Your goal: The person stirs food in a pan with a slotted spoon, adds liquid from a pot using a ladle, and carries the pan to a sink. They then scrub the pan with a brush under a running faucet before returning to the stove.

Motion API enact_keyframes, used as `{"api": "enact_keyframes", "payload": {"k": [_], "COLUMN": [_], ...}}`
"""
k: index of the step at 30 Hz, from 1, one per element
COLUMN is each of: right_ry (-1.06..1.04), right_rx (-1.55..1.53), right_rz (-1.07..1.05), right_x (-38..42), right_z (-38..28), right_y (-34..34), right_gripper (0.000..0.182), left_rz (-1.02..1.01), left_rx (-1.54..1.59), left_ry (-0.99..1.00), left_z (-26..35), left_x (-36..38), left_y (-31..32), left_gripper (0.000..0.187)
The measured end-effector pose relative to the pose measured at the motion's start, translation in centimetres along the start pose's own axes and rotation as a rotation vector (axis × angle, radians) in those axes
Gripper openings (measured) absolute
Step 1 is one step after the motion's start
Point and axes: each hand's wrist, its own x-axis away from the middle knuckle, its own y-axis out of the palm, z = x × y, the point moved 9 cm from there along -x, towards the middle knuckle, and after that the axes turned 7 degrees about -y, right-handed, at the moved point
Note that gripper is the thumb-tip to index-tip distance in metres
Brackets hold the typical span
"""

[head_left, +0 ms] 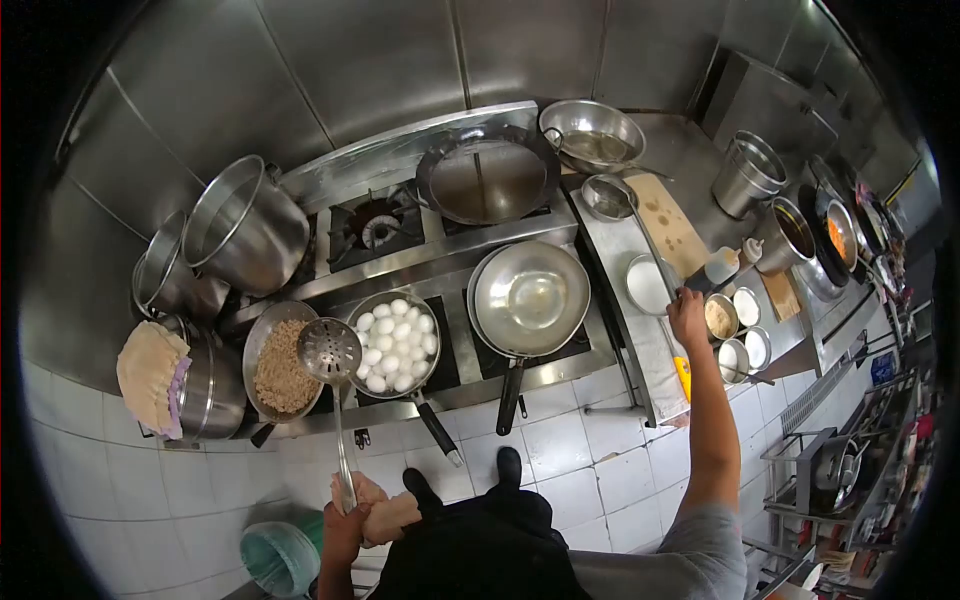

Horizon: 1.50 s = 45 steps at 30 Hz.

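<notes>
My left hand (343, 530) is closed around the handle of a slotted spoon (330, 350), with a pinkish cloth (390, 518) bunched beside the fingers. The spoon's perforated bowl hangs between a pan of brown crumbly food (284, 368) and a frying pan full of peeled white eggs (398, 346). Off to the right, my right hand (687, 318) grips the end of a long-handled ladle (650, 235). Its bowl lies at a round metal container (608, 197) on the side counter. A container of white contents (650, 284) sits just left of that hand.
Stacked pans (532, 300) rest on the front burners, behind them a large wok (487, 178) of dark liquid. Tall pots (247, 225) stand at left. Seasoning bowls (720, 316), squeeze bottles (720, 265) and a cutting board (665, 222) are at right. A green-lined bin (280, 558) is on the floor.
</notes>
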Motion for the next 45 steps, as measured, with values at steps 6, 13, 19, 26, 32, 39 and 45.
{"api": "enact_keyframes", "payload": {"k": [6, 13, 19, 26, 32, 39, 45], "right_ry": [0.391, 0.317, 0.017, -0.244, -0.439, -0.919, -0.469], "right_rx": [-0.903, -1.300, -1.157, -0.784, -0.403, 0.245, -0.208], "right_rz": [-0.109, -0.323, -0.591, -0.717, -0.707, -0.578, -0.799], "right_x": [2.3, -3.2, -9.5, -14.1, -15.9, -16.6, -15.7], "right_z": [-7.9, -28.4, -50.2, -72.2, -83.0, -88.8, -90.0], "right_y": [-1.1, -3.0, -1.1, 5.9, 12.6, 17.6, 16.8], "right_gripper": [0.026, 0.016, 0.014, 0.024, 0.029, 0.034, 0.021], "left_rz": [0.086, -0.121, -0.013, 0.053, 0.079, 0.044, 0.040], "left_rx": [0.078, 0.312, 0.264, 0.286, 0.197, 0.423, 0.420], "left_ry": [-0.045, 0.155, 0.055, 0.013, 0.036, -0.013, -0.030], "left_z": [-0.8, 0.3, -4.0, -5.1, -8.2, -11.0, -11.6], "left_x": [-1.7, -3.3, -3.4, -1.7, -2.6, -3.4, -4.0], "left_y": [-3.3, -7.0, -15.3, -24.8, -30.8, -33.7, -35.7], "left_gripper": [0.041, 0.034, 0.031, 0.033, 0.028, 0.028, 0.028]}}
